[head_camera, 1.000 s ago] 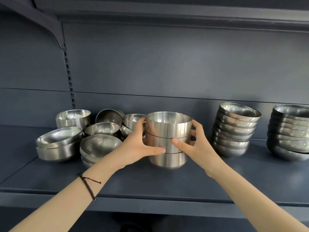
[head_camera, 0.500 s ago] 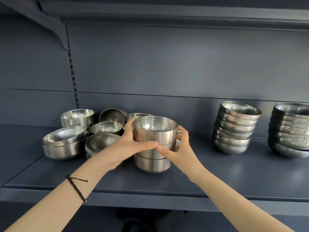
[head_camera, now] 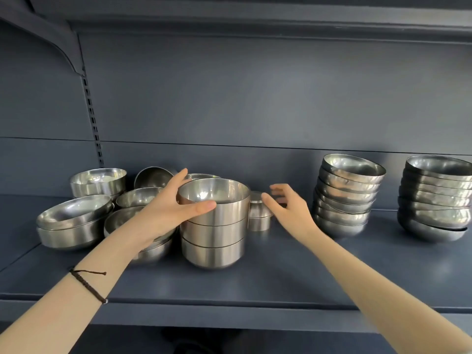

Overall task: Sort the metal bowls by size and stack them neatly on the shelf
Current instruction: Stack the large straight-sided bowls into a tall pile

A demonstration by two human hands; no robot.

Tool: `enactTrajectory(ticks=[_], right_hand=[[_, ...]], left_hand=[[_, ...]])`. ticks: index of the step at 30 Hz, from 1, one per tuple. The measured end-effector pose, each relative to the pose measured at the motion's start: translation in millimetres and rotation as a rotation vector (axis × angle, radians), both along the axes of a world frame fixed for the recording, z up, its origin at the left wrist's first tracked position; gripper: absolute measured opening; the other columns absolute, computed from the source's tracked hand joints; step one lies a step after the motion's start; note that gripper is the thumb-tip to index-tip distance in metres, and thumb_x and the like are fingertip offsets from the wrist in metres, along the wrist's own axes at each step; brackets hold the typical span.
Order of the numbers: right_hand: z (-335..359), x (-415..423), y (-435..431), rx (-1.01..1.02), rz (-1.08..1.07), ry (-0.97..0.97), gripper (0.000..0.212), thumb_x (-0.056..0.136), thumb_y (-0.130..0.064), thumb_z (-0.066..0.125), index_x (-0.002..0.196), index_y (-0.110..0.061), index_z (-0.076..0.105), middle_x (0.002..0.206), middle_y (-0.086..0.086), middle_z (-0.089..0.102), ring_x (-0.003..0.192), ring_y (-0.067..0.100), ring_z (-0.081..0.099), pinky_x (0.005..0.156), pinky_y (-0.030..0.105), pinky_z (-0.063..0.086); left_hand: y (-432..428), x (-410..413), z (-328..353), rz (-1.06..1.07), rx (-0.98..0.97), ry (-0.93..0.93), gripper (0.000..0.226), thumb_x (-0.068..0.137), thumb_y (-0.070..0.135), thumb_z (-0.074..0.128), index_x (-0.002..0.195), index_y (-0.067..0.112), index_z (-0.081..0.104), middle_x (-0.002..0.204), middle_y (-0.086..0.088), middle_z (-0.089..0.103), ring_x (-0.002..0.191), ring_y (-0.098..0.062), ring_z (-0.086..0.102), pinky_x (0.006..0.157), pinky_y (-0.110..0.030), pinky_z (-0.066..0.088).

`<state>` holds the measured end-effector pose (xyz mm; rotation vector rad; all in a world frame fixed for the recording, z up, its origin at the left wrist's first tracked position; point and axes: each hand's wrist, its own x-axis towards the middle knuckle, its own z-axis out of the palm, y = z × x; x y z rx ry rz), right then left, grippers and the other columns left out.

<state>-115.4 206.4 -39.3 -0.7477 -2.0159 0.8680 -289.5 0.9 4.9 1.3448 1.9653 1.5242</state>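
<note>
A: How would the stack of three straight-sided brushed-steel bowls handle?

B: Probably stiff, and light bowl by bowl, with some heft as a nested trio. The satin walls look slippery. Steel won't shatter, though a drop could dent it and would be noisy.

A: And where should the person take hold?

B: Low, on opposite sides of the bottom bowl, so all three travel together. A grip on the top bowl alone might lift just that one.

A: What are the hands doing?

B: The left hand wraps the top bowl, with the thumb across its front wall and the fingers over the far rim. The right hand is spread and holds nothing. It hovers just right of the stack, near two small steel bowls behind it.

A: Where does the stack sit?

B: Upright on the dark blue-grey metal shelf. It stands between a loose jumble of steel bowls on the left and a leaning stack of rounded bowls well to the right. The rims look even, and the top bowl's bright interior mirrors the light.
</note>
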Motion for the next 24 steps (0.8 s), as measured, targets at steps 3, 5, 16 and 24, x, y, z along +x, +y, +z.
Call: enactTrajectory(ticks=[3,5,16,24], right_hand=[[-12,-13,42,0.059,0.015,-0.266,0.082,0.080,-0.048,0.075,0.149,-0.025,0.034,0.148,0.004,0.039,0.136,0.024,0.039,0.108,0.036,0.037],[-17,-26,53,0.000,0.076,-0.362,0.105,0.072,-0.054,0.079,0.154,-0.032,0.019,0.157,0.008,0.024,0.144,0.032,0.026,0.116,0.048,0.031],[-33,-49,55,-0.011,0.047,-0.358,0.112,0.057,-0.060,0.083,0.151,-0.025,0.033,0.154,0.008,0.031,0.141,0.026,0.034,0.115,0.038,0.034],[23,-37,40,-0.168,0.006,0.046,0.103,0.061,-0.065,0.080,0.149,-0.028,0.038,0.143,-0.001,0.049,0.131,0.022,0.048,0.106,0.038,0.046]], left_hand=[[1,4,0,0.017,0.019,0.008,0.110,0.058,0.053,0.071,0.154,0.034,0.021,0.138,0.030,0.030,0.124,0.008,0.029,0.102,-0.019,0.021],[1,4,-1,0.022,0.025,0.024,0.110,0.060,0.056,0.075,0.154,0.034,0.022,0.139,0.030,0.030,0.119,0.012,0.034,0.101,-0.019,0.022],[3,1,-6,0.045,-0.004,0.053,0.103,0.065,0.059,0.073,0.153,0.039,0.024,0.123,0.045,0.031,0.104,0.027,0.033,0.085,-0.005,0.028],[3,-5,-4,-0.018,0.005,0.056,0.118,0.050,0.079,0.073,0.151,0.042,0.023,0.130,0.043,0.033,0.114,0.020,0.038,0.086,-0.005,0.029]])
